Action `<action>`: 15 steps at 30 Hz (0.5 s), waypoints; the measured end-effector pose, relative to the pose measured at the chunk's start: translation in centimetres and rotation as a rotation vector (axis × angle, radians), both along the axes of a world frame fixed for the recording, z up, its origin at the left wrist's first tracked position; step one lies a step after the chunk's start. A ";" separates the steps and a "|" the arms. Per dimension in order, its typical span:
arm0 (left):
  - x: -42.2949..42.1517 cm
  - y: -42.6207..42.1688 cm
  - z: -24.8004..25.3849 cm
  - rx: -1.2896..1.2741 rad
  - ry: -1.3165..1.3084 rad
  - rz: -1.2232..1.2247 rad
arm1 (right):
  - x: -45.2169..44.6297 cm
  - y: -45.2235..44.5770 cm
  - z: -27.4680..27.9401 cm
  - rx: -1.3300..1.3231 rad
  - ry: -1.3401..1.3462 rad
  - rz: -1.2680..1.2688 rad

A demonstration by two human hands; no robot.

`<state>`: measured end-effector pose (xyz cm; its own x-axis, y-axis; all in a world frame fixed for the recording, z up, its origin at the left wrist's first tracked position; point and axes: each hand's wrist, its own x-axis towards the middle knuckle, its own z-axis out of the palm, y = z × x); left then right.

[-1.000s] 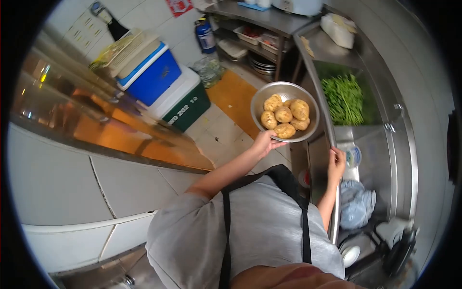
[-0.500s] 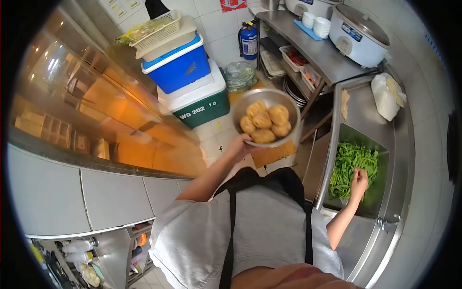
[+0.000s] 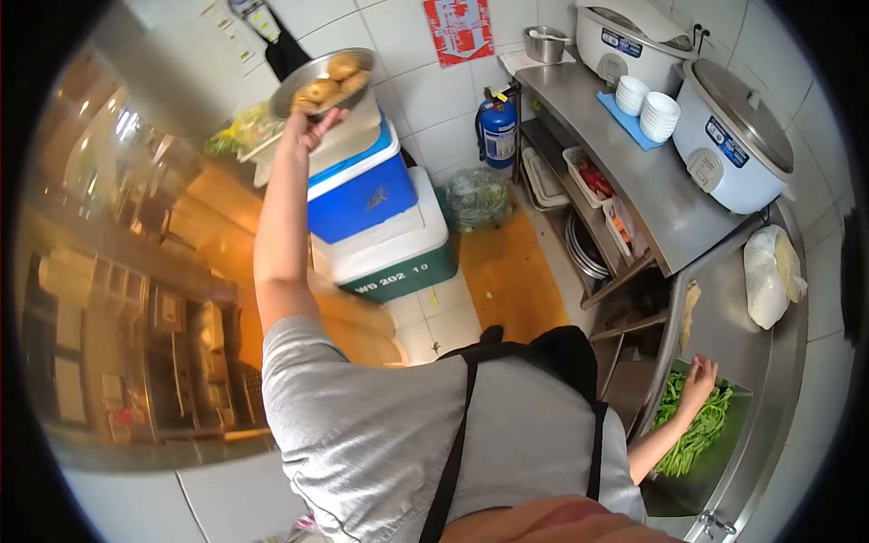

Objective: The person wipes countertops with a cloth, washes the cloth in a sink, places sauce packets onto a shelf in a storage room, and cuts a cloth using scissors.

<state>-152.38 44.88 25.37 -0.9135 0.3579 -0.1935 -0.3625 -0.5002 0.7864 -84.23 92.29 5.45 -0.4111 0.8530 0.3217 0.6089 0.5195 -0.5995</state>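
Note:
A metal bowl (image 3: 288,90) with several potatoes (image 3: 324,89) is in my left hand (image 3: 312,131), at the end of my outstretched arm. It is tilted, over the top of the stacked coolers and beside a cream basket (image 3: 262,149) of leafy vegetables. My right hand (image 3: 699,380) hovers over the sink basin with green leafy vegetables (image 3: 697,434); its fingers are curled together, and what they hold, if anything, is too small to make out.
A blue cooler (image 3: 362,199) stands on a green and white one (image 3: 407,262). Right of them are a bagged vegetable bundle (image 3: 480,197), a fire extinguisher (image 3: 498,131) and a steel table (image 3: 615,118) with rice cookers (image 3: 733,140). A white bag (image 3: 768,276) lies on the sink ledge.
My left hand has carried the bowl of potatoes leftward and up, from over the floor to above the coolers. My right hand has moved from the sink edge to over the greens. The view has turned.

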 end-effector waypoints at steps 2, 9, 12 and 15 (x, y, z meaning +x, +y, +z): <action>-8.1 -0.1 -0.4 0.004 0.060 0.089 | -2.4 1.1 0.6 0.010 -0.013 -0.076; -23.3 -2.6 -7.2 -0.149 0.145 0.176 | -4.6 3.1 3.7 0.243 -0.200 -0.261; -25.9 -4.7 -10.7 -0.927 0.756 0.201 | -4.4 5.7 2.1 0.086 0.025 -0.311; -21.4 -0.6 -7.7 -0.489 0.068 0.476 | -5.3 9.1 -0.8 -0.012 -0.017 -0.338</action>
<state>-173.81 44.25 17.62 -0.9656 -0.1992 -0.1673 -0.1330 -0.1747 0.9756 -89.55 101.37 4.64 -0.1092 0.9455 0.3067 0.7553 0.2796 -0.5928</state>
